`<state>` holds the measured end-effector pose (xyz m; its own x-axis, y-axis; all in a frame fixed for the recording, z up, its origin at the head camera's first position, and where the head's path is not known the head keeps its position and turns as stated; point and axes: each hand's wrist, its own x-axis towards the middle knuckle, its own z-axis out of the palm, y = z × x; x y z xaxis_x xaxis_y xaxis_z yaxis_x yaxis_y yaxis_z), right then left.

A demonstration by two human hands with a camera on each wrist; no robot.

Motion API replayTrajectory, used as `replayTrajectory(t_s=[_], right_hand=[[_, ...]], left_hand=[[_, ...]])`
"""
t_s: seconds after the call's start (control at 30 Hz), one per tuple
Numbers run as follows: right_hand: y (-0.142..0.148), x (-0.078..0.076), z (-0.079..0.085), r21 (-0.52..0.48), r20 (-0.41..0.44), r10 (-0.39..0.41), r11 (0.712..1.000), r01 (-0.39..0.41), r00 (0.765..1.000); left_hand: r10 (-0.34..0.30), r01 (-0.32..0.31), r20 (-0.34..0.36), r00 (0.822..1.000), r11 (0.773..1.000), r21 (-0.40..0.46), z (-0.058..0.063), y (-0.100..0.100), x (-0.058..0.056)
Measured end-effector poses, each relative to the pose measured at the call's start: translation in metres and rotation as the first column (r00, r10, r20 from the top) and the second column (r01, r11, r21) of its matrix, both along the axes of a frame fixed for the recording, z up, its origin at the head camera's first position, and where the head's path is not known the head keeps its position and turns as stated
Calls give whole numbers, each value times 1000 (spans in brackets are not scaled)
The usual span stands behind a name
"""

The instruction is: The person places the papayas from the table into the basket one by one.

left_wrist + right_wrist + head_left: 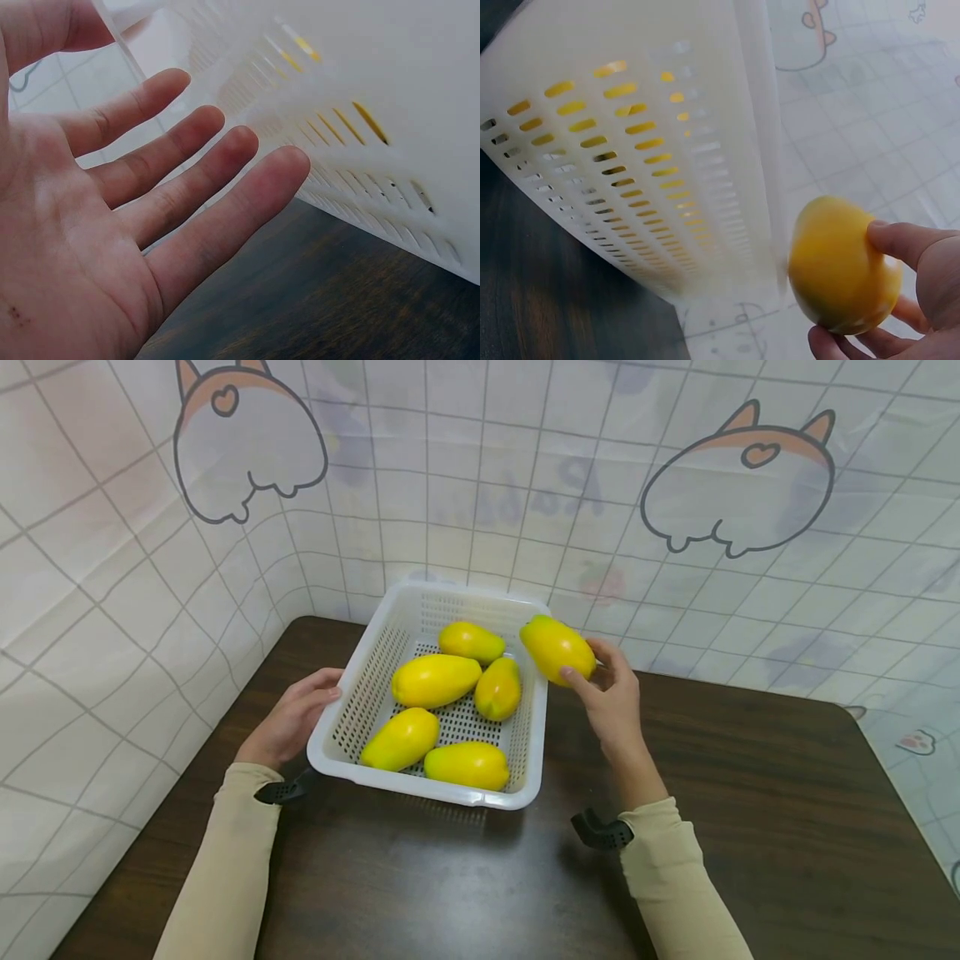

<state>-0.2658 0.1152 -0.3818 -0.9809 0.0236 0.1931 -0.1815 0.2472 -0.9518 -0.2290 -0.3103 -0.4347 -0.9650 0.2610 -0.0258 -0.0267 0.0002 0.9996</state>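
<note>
My right hand (617, 697) holds a yellow papaya (557, 649) with a greenish end, thumb on the near side and fingers around the far side. The fruit is raised beside the right rim of the white plastic basket (537, 768). In the right wrist view, the papaya (844, 266) appears just outside the basket's slotted wall (652, 45). Several similar papayas (437, 681) lie inside on the perforated bottom. At the left rim is my left hand (296, 714); the left wrist view shows its fingers (225, 217) extended along the basket's outer side, with the thumb partly hidden behind the rim.
The basket stands on a dark brown wooden table (750, 810), towards its back edge. White cloth (480, 468) with a grid and cartoon animals hangs behind and at the left. Black wrist straps (603, 831) are worn at both sleeves.
</note>
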Motion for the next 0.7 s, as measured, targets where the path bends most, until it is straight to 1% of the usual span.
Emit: replayTrajectory(t_s=[0.2, 0.7], right_hand=[[-2, 4, 3, -13, -9, 28, 1000, -28, 1000], [-9, 12, 5, 17, -23, 126, 992, -126, 992]], left_hand=[[-2, 2, 1, 1000, 1000, 3, -1, 0, 0], [2, -2, 6, 1000, 1000, 1, 1, 1, 1]])
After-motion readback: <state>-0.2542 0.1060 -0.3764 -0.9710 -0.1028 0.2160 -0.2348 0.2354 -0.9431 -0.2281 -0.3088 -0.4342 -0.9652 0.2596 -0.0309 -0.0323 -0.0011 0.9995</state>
